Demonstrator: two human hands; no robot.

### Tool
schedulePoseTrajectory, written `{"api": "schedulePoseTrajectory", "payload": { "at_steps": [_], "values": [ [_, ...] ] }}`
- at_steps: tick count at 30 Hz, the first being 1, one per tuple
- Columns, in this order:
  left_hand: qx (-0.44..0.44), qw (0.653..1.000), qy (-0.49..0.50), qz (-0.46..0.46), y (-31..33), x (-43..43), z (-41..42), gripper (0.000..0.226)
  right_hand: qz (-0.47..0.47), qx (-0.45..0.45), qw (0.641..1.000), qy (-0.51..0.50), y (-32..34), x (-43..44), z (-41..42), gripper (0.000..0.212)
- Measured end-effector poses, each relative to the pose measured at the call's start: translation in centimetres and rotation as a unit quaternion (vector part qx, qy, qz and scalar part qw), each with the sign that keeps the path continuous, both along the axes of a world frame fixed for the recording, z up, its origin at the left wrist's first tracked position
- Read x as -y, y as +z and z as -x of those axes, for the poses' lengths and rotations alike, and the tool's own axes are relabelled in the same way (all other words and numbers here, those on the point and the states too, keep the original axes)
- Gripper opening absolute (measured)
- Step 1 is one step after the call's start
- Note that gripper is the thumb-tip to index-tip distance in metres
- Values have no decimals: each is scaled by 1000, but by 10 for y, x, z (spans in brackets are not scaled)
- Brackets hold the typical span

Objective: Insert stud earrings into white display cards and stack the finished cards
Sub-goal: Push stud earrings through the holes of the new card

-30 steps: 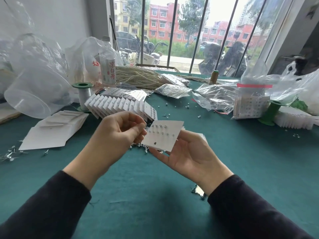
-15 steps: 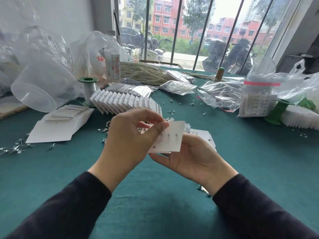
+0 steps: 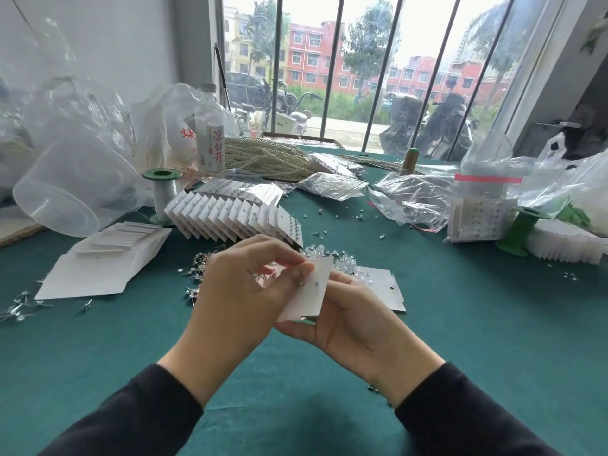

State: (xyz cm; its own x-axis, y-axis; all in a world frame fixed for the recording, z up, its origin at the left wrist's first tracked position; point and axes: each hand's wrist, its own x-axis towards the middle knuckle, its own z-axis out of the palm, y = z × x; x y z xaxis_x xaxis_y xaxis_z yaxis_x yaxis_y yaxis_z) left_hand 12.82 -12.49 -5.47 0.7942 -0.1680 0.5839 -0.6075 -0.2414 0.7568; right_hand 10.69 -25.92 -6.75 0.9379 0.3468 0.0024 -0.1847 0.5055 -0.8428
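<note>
Green felt covers the table (image 3: 460, 340), which stands before tall barred windows looking onto red buildings. Above the middle of the table, the person's right hand (image 3: 355, 319) cradles a white display card (image 3: 311, 292) from below, fingers curled under it and thumb lying along its lower edge, so the card tilts up toward the camera. The left hand (image 3: 240, 291) covers the card's left part, its thumb and forefinger pressed together in a pinch right at the card's face; what they pinch is too small to tell, though a couple of tiny studs show on the card just beside the fingertips (image 3: 304, 269). Behind the hands lies a loose heap of clear stud earrings (image 3: 342, 260), and just beside it a blank card (image 3: 385, 287) rests flat on the felt. Farther back, a fanned row of finished cards (image 3: 237, 218) leans like fallen dominoes near a green spool (image 3: 162, 192). A stack of white cards (image 3: 105, 261) sits to the left, with scattered metal bits (image 3: 19, 306) near the table's left edge. Clear plastic bags (image 3: 414, 199) and a water bottle (image 3: 210, 139) crowd the far side.
</note>
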Motion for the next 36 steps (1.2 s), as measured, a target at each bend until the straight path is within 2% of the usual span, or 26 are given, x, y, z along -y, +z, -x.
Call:
{"api": "schedulePoseTrajectory", "payload": {
  "at_steps": [2,3,5,7,9,12,15,17,20,23,26,28,30,32,33,36],
  "values": [
    [-5,999,-30,11,2,0,2,4,18,5,999,-41,1,-3,1,29],
    [-7,999,-36,11,3,-1,3,13,24,12,998,-62,2,-5,1,28],
    [-1,999,-40,-25,4,-3,5,39,37,34,994,-100,2,-6,2,11],
    [21,995,-37,-93,6,-5,7,52,61,47,988,-135,2,-7,2,17],
    [45,988,-37,-140,6,-7,6,49,87,54,979,-175,3,-7,1,22],
    [85,983,-11,-160,4,-7,3,33,126,77,963,-227,5,-7,1,10],
    [40,994,-13,-97,4,-6,2,20,158,100,948,-256,5,-7,1,7],
    [-36,999,-21,-17,3,-5,-1,18,172,113,943,-262,5,-8,2,10],
    [-159,982,-34,98,1,-8,-7,14,227,150,927,-257,5,-10,2,19],
    [-216,968,-30,124,-3,-9,-12,17,275,177,909,-258,2,-10,0,26],
    [-252,958,-4,139,-5,-11,-16,21,255,165,905,-297,2,0,-5,29],
    [-285,946,9,157,-7,-14,-19,20,314,158,866,-356,2,13,-11,28],
    [-321,928,12,187,-8,-16,-22,13,488,179,768,-374,-2,24,-14,21],
    [-352,911,17,216,-8,-18,-24,7,636,199,673,-321,-7,26,-15,13],
    [-361,905,20,225,-7,-18,-25,7,671,204,650,-294,-10,25,-15,12],
    [-384,888,24,252,-8,-20,-28,8,697,212,642,-238,-15,20,-15,12]
  ]
}}
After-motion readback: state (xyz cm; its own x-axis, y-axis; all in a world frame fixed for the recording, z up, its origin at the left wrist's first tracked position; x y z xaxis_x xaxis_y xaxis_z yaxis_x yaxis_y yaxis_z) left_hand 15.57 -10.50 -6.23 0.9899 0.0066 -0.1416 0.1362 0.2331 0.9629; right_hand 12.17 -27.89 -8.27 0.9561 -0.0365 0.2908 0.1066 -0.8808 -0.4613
